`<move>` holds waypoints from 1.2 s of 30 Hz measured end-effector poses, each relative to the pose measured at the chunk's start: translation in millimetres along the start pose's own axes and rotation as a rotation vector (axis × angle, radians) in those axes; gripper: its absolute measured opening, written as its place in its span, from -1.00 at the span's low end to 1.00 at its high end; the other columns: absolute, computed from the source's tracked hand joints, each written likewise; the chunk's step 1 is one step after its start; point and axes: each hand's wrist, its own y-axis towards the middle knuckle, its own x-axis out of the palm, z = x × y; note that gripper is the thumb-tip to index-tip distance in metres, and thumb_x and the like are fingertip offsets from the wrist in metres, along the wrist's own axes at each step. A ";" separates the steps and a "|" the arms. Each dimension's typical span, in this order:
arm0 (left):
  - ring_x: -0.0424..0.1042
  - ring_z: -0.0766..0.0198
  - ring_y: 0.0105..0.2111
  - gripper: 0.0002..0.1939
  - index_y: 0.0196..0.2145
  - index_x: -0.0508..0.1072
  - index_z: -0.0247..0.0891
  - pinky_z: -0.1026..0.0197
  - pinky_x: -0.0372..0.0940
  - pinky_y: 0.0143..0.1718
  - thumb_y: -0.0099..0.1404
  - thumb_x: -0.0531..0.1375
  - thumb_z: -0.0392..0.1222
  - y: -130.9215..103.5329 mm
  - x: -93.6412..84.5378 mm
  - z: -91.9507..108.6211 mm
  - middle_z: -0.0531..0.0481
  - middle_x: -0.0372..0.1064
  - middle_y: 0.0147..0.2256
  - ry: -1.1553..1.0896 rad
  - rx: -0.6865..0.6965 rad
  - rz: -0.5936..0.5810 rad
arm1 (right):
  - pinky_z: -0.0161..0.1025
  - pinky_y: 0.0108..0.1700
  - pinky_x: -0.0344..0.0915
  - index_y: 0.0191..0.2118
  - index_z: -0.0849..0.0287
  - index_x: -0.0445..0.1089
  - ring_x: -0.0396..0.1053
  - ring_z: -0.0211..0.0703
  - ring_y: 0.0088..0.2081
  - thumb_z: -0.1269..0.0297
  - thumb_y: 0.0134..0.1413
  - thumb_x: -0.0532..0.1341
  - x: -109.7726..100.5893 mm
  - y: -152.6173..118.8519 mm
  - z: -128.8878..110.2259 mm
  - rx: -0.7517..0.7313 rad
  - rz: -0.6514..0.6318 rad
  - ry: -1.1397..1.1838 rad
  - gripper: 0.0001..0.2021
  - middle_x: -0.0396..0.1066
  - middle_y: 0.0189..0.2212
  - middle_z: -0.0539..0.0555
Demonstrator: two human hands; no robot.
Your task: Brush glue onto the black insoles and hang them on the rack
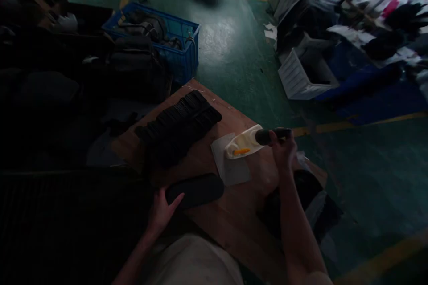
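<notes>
Dim light; detail limited. The person sits at a brown wooden board [234, 218] used as a worktop.

Left hand [162, 211]: fingers spread and laid flat on the near end of a dark, flat, oval pad [197, 190], thumb along its edge. It pins the pad to the board rather than gripping it, which likely keeps the piece from sliding. The pad looks matte and smooth, like rubber or foam; I cannot tell which.

Right hand [283, 149]: fingers curled tight around the dark handle of a brush [267, 136], held level, its far end reaching over a white plastic tub [244, 141]. Something orange-yellow lies in the tub, nature unclear. The tub stands on a pale sheet [230, 171], plausibly there to catch drips.

Beyond the pad, a fanned stack of black pieces [180, 122] lies within reach, thin and overlapping. A blue slatted crate [180, 53] stands on the green floor [234, 49].
</notes>
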 end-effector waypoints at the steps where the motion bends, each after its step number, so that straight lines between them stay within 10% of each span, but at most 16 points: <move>1: 0.35 -0.20 0.02 -0.12 0.04 0.29 -0.39 -0.12 0.29 0.01 0.02 0.09 0.43 -0.2 -0.2 0.4 -0.37 0.30 -0.03 -0.001 -0.002 0.002 | -0.28 -0.54 0.28 -0.17 0.24 0.34 0.37 -0.20 -0.54 -0.11 -0.05 0.30 6.3 2.1 5.0 -0.008 -0.023 -0.036 -0.50 0.41 -0.40 0.06; 7: 0.35 -0.21 0.01 -0.14 0.03 0.30 -0.38 -0.13 0.30 0.00 0.02 0.10 0.41 -2.6 -1.8 2.6 -0.37 0.30 -0.03 0.000 -0.016 0.018 | -0.25 -0.46 0.30 -0.06 0.26 0.30 0.39 -0.18 -0.48 -0.16 -0.06 0.28 9.1 3.0 15.2 0.006 -0.096 -0.078 -0.40 0.44 -0.24 0.16; 12: 0.35 -0.22 0.01 -0.14 0.02 0.31 -0.35 -0.15 0.29 0.01 0.01 0.09 0.43 -4.7 -0.7 1.2 -0.35 0.28 -0.03 -0.024 -0.005 0.046 | -0.25 -0.39 0.30 -0.13 0.24 0.38 0.39 -0.16 -0.41 -0.09 0.13 0.14 -8.3 -46.8 29.0 0.053 0.027 -0.232 -0.56 0.47 -0.25 0.16; 18: 0.37 -0.21 -0.02 -0.14 0.00 0.33 -0.35 -0.17 0.30 -0.01 0.00 0.10 0.45 -3.0 -0.9 -0.5 -0.33 0.26 -0.05 -0.011 0.005 0.032 | -0.30 -0.31 0.26 -0.13 0.11 0.49 0.45 -0.16 -0.33 0.19 0.22 0.07 23.6 -111.9 50.5 -0.029 -0.408 -0.373 -0.73 0.51 -0.21 0.08; 36: 0.35 -0.19 -0.01 -0.21 -0.01 0.32 -0.32 -0.17 0.29 0.01 0.03 0.13 0.39 -1.8 0.6 -2.5 -0.29 0.27 -0.06 -0.019 0.021 0.065 | -0.30 -0.27 0.26 -0.03 0.10 0.47 0.48 -0.10 -0.17 0.30 0.30 0.02 43.3 -101.5 69.1 -0.147 -0.526 -0.525 -0.70 0.48 -0.04 0.11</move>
